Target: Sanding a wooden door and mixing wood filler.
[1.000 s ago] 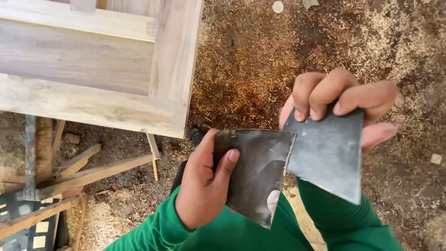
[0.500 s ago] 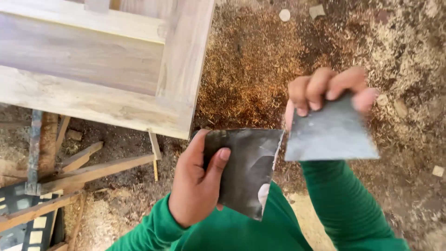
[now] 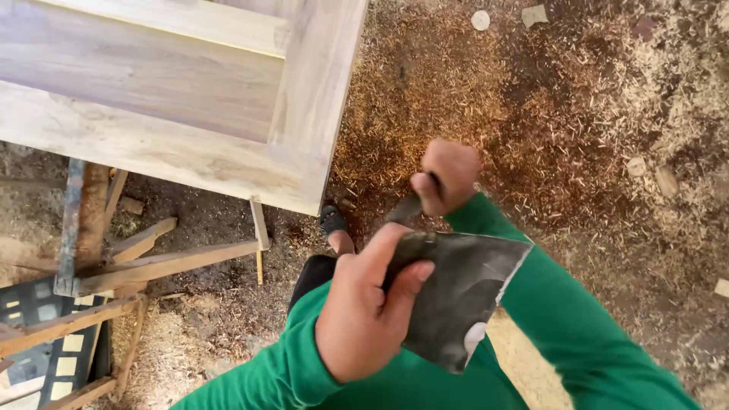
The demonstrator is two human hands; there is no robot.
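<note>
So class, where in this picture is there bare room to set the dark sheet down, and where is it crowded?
Bare room: the flat top of the wooden panel at upper left. The left hand grips the dark sheet; the right hand pinches a torn piece. Crowded: wooden trestle legs under the panel, and sawdust floor dotted with offcuts.

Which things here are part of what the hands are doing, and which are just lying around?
In hand:
- left hand gripping dark sandpaper sheet
- right hand pinching a torn-off piece

Lying about:
- wooden panel
- sawdust floor
- scrap timber
</note>
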